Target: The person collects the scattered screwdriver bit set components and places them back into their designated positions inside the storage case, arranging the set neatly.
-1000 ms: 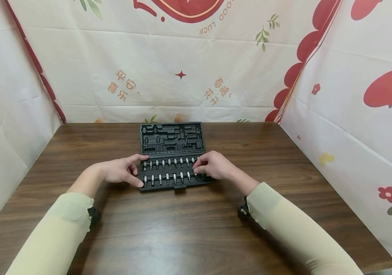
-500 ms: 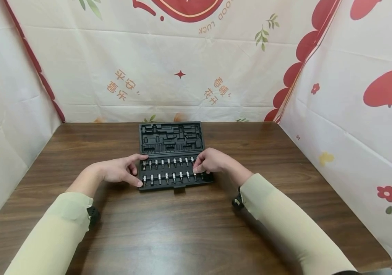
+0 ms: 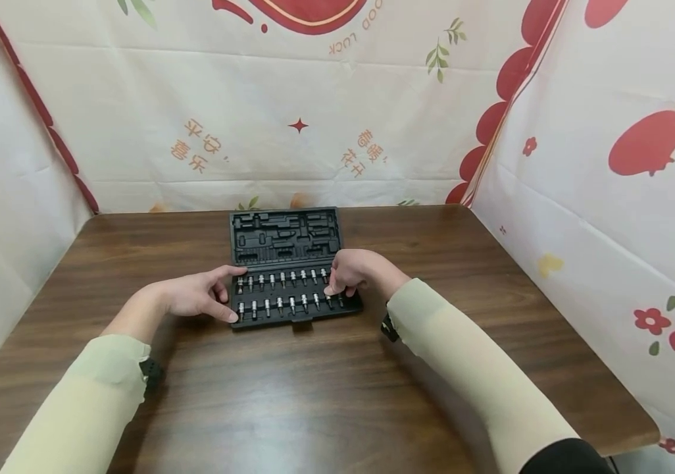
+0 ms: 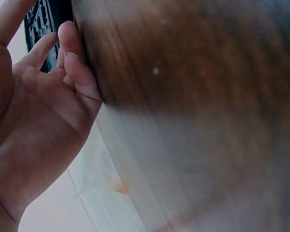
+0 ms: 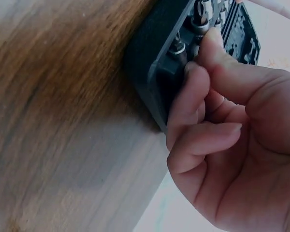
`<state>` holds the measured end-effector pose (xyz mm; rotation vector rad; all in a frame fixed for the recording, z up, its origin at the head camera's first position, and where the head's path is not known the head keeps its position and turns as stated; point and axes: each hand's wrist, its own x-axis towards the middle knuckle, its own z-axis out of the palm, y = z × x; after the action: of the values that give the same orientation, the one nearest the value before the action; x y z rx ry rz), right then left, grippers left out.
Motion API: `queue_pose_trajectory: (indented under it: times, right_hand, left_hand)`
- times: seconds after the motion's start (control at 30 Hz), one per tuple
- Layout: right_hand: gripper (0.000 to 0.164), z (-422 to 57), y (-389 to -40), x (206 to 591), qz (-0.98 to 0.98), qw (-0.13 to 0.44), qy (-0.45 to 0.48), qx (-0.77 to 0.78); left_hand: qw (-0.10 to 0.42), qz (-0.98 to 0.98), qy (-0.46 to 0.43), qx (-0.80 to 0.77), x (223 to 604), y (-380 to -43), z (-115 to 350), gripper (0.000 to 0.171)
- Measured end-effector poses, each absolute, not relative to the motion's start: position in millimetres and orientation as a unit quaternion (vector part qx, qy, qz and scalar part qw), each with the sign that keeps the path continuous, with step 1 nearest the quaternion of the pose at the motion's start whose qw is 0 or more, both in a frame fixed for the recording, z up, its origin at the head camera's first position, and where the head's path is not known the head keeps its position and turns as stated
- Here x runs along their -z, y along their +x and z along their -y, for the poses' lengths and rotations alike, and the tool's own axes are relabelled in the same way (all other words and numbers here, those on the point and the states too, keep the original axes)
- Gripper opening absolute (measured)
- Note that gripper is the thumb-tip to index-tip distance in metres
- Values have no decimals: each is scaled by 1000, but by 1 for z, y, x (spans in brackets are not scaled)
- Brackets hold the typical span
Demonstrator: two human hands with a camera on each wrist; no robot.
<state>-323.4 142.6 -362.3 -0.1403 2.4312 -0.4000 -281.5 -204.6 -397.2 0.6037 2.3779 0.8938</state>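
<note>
A black socket case [image 3: 272, 294] lies open on the table, its lid [image 3: 287, 238] tilted back. Two rows of silver bit sockets [image 3: 267, 307] fill the base. My left hand [image 3: 198, 294] touches the case's left end, with straight forefinger at the hinge corner and thumb at the front corner; its other fingers curl in. At the right end of the front row, my right hand [image 3: 356, 270] pinches a bit socket [image 3: 329, 301] between thumb and forefinger. In the right wrist view the fingertips mostly hide it, beside another bit socket [image 5: 178, 50] near the case's corner.
The brown wooden table [image 3: 290, 395] extends around the case. A white printed cloth [image 3: 254, 99] hangs behind the table and along both sides. Black wrist straps [image 3: 150, 372] show below both pale sleeves [image 3: 456, 355].
My right hand has turned, and its wrist and forearm have swung left, while the fingertips stay near the same front-row socket. The left hand keeps its place. The head view has shifted slightly right.
</note>
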Motion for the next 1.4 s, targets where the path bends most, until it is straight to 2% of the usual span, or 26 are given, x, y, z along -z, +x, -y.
queue_pose_trajectory:
  times: [0.13, 0.27, 0.37, 0.6, 0.8, 1.0, 1.2, 1.4]
  right_hand:
    - [31, -138, -327, 363, -933, 335, -65, 113]
    - [44, -132, -331, 363, -936, 337, -77, 62]
    - [47, -132, -333, 364, -936, 340, -72, 56]
    - [31, -157, -319, 372, -935, 292, -70, 187]
    - [28, -178, -309, 380, -923, 245, -114, 274]
    - [24, -196, -298, 379, -898, 215, -105, 369]
    - [31, -223, -288, 376, -861, 156, -141, 464]
    - [41, -251, -282, 375, -857, 151, -164, 465]
  left_hand:
    - [265, -877, 220, -336, 399, -282, 205, 108]
    - [265, -876, 218, -339, 400, -282, 205, 107]
    - [267, -876, 217, -338, 399, -281, 203, 107]
    - [263, -878, 221, -335, 397, -281, 203, 107]
    - [258, -877, 227, -335, 396, -280, 203, 107]
    - [263, -874, 215, -347, 398, -278, 204, 109]
    - [259, -875, 219, -345, 399, -280, 204, 108]
    - [256, -874, 227, -345, 399, -281, 205, 108]
